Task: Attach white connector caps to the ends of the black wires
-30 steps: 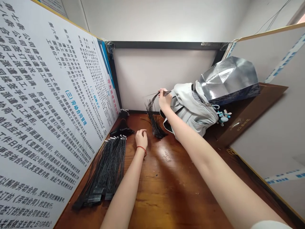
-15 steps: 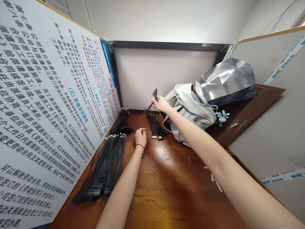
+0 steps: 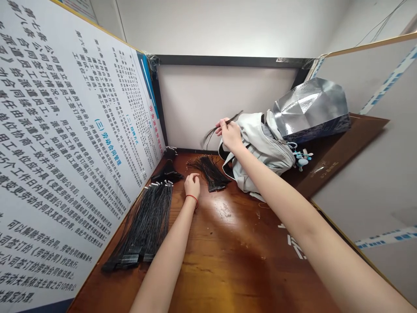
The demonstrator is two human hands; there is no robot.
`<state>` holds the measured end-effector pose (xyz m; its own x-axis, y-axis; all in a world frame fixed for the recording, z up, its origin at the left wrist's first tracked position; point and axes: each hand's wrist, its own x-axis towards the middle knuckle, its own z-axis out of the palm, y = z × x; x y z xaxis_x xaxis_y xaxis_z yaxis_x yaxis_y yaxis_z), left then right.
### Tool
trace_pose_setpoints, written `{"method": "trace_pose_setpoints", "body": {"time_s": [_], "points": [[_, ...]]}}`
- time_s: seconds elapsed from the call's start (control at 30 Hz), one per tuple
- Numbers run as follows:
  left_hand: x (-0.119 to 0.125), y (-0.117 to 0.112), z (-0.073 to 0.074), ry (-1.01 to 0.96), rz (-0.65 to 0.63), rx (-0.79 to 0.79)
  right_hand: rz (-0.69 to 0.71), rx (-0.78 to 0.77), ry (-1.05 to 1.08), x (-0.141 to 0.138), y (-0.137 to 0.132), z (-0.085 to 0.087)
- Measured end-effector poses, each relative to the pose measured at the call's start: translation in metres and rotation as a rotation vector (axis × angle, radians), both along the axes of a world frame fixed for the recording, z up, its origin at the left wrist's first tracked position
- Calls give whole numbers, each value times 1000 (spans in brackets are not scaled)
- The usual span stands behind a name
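Observation:
My right hand (image 3: 230,134) is raised in front of the back panel and closed around a thin bundle of black wires (image 3: 213,131), whose loose ends are blurred to its left. Beneath it lies a small pile of black wire cables (image 3: 211,173) with dark connectors at the near end. My left hand (image 3: 192,186), a red cord at its wrist, rests on the table left of that pile with fingers curled and nothing visible in them. Left of this hand, a large bunch of black cables (image 3: 146,221) with white tips lies along the panel, and a tied black bundle (image 3: 167,171) sits behind it.
A pale grey backpack (image 3: 260,152) slumps at the right rear with a silver-lined bag (image 3: 312,108) and a brown folder (image 3: 342,156) beside it. Small white scraps (image 3: 295,245) lie on the wooden table (image 3: 228,269). A printed panel (image 3: 81,130) borders the left side.
My right hand has moved up and slightly right, with the wires now clear of the small pile and swung to a flatter angle. My left hand has stayed in place.

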<state>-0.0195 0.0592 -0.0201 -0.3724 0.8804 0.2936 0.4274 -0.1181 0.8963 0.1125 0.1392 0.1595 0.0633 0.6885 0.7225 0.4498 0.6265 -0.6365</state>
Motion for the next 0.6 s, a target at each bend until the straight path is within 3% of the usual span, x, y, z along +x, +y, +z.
{"method": "trace_pose_setpoints", "body": {"time_s": [0.2, 0.37, 0.5, 0.6], "points": [[-1, 0, 1, -28, -4, 23, 30, 199, 176, 3, -36, 3], [3, -8, 7, -1, -59, 185, 138, 167, 118, 9, -81, -10], [19, -7, 24, 15, -138, 262, 213, 112, 70, 16, -96, -4], [33, 3, 44, -42, -60, 213, 224, 111, 62, 23, -102, 8]]}}
